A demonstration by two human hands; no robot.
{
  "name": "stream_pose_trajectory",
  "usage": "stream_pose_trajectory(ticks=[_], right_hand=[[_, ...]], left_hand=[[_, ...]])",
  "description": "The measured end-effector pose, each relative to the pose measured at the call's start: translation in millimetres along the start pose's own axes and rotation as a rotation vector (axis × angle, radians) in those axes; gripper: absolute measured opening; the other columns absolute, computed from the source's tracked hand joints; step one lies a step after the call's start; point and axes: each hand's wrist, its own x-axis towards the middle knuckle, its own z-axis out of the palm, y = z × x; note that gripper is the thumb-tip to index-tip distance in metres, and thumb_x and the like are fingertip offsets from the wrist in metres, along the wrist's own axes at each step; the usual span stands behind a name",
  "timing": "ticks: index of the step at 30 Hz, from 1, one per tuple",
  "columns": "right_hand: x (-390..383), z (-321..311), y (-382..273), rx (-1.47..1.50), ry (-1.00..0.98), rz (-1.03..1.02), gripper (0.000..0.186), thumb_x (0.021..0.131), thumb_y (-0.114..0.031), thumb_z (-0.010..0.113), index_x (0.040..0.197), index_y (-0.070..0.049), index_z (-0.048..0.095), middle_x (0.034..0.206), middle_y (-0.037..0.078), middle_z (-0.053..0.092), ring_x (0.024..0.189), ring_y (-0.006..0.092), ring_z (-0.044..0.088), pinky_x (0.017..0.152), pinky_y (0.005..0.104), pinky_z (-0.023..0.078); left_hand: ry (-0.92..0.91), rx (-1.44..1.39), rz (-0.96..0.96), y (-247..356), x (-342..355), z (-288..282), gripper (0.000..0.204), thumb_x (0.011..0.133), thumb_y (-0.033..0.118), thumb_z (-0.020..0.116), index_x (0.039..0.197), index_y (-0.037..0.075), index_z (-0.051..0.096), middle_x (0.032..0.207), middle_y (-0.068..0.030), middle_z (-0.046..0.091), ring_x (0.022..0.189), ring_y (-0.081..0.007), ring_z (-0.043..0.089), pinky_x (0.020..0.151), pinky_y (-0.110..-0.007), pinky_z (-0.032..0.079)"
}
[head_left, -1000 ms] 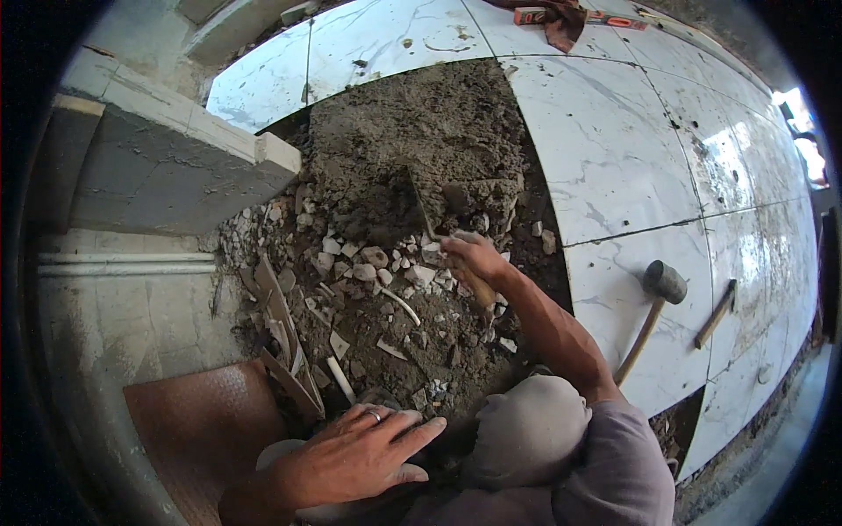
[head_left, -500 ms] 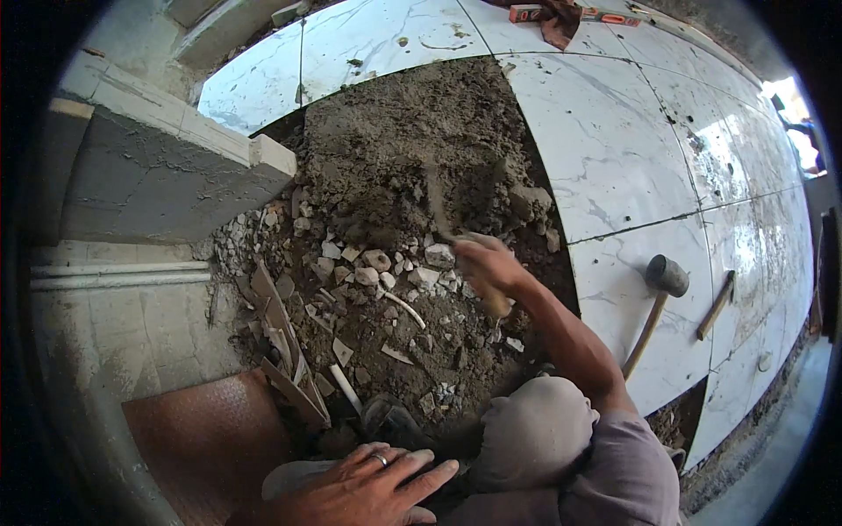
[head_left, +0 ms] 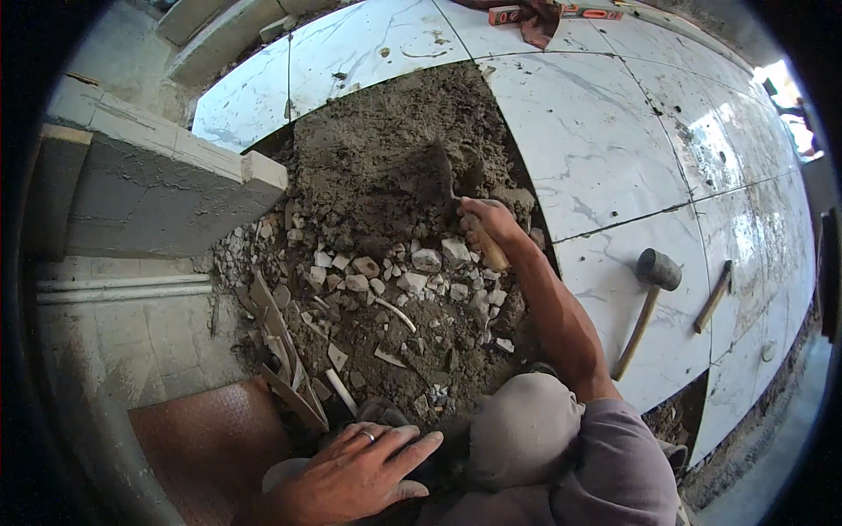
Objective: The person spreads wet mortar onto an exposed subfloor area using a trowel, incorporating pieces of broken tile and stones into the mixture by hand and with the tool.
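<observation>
My right hand (head_left: 491, 230) is closed on the wooden handle of a trowel (head_left: 446, 171), whose metal blade is in the rough grey mortar bed (head_left: 368, 131) between the white marbled tiles (head_left: 596, 149). Below the blade lies loose rubble (head_left: 412, 282) of pale stones, broken tile and dark soil, with a short white pipe piece (head_left: 340, 390) in it. My left hand (head_left: 368, 469) is at the bottom edge, palm down, fingers apart and holding nothing, beside my grey-clad knee (head_left: 526, 434).
On the right tiles lie a rubber mallet (head_left: 660, 270) and a hammer (head_left: 712, 298). A red level (head_left: 593, 13) and brown cloth (head_left: 539, 31) are at the back. At left stand a low cement block wall (head_left: 158, 193), two pipes (head_left: 123, 289) and a reddish-brown board (head_left: 206, 443).
My right hand and the trowel have moved forward, further up into the mortar, where the surface is disturbed. My left hand has shifted slightly at the lower edge, still open.
</observation>
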Motion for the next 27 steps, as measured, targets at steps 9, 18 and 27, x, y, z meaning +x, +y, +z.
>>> stream_pose_trajectory(ticks=[9, 18, 27], right_hand=[[-37, -36, 23, 0.188, 0.287, -0.024, 0.029, 0.094, -0.035, 0.049, 0.095, -0.007, 0.054, 0.067, 0.002, 0.052, 0.045, 0.013, 0.047, 0.038, 0.0277, 0.038], [-68, 75, -32, -0.277, -0.127, -0.617, 0.039, 0.092, -0.033, 0.053, 0.115, -0.001, 0.051, 0.088, 0.006, 0.057, 0.069, 0.0153, 0.055, 0.064, 0.0333, 0.047], [18, 46, 19, -0.641, 0.115, -0.385, 0.049, 0.098, -0.041, 0.041, 0.119, 0.003, 0.046, 0.091, 0.024, 0.061, 0.079, 0.0366, 0.062, 0.066, 0.0453, 0.046]], left_hand=[[0.066, 0.018, 0.053, -2, -19, 10, 0.064, 0.087, 0.046, 0.058, 0.138, 0.011, 0.04, 0.121, -0.0158, 0.053, 0.104, -0.0336, 0.056, 0.091, -0.043, 0.043], [0.169, 0.001, 0.07, -2, -37, 23, 0.064, 0.085, 0.048, 0.059, 0.137, 0.013, 0.043, 0.115, -0.0138, 0.055, 0.097, -0.0316, 0.058, 0.087, -0.043, 0.045], [0.177, 0.075, 0.122, -7, -37, 26, 0.063, 0.085, 0.045, 0.06, 0.137, 0.013, 0.043, 0.114, -0.0127, 0.054, 0.098, -0.0293, 0.058, 0.087, -0.042, 0.045]])
